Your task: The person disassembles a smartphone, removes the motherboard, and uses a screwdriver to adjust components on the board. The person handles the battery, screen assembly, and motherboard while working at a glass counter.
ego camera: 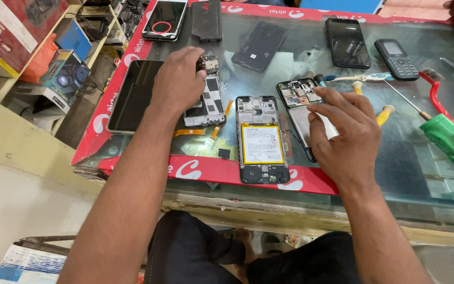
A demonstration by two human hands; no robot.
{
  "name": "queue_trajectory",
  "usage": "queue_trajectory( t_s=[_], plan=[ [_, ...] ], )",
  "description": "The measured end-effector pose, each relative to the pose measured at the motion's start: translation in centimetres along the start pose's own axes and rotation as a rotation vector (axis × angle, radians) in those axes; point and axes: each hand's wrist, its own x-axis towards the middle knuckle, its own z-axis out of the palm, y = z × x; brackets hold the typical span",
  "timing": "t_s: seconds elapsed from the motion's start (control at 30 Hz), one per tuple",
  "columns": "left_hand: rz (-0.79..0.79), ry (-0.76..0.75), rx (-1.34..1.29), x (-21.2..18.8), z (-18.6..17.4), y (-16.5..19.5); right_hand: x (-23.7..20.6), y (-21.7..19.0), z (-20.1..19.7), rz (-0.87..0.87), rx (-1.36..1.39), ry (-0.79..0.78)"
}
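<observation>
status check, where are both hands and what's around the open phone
Left hand fingers on small circuit board. Right hand flat on opened phone frame. Open phone with battery between them, untouched. Green-handled screwdriver lies right.

Circuit board [208, 64] small, above dismantled phone frame [206, 105]; second opened phone [299, 102] (partly covered) right.

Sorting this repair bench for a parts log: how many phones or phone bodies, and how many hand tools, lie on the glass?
Opened phones with insides showing: 3, one under the left hand, the middle one with the battery, one under the right hand
Closed touchscreen phones: 2
Keypad phones: 1
Loose covers or panels: 3
Green-handled screwdriver: 1
Red brush: 1
Total: 11
</observation>
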Motion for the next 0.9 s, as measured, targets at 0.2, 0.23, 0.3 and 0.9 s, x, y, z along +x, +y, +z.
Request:
queue_trajectory(
  t_s=[0.2,0.23,0.3,0.9],
  plan=[
    [-0.048,-0.076,-0.003,0.0,-0.3,0.4,-0.1,0.1,0.0,-0.002,-0.014,0.0],
    [-0.055,-0.074,-0.005,0.0,-0.4,0.5,-0.1,0.1,0.0,-0.003,-0.016,0.0],
    [-0.072,-0.074,-0.006,0.0,-0.7,0.8,-0.2,0.0,0.0,-0.003,-0.013,0.003],
    [-0.098,-0.092,-0.009,-0.4,-0.9,1.0,-0.2,-0.1,0.1,0.0,-0.018,0.003]
  ],
)
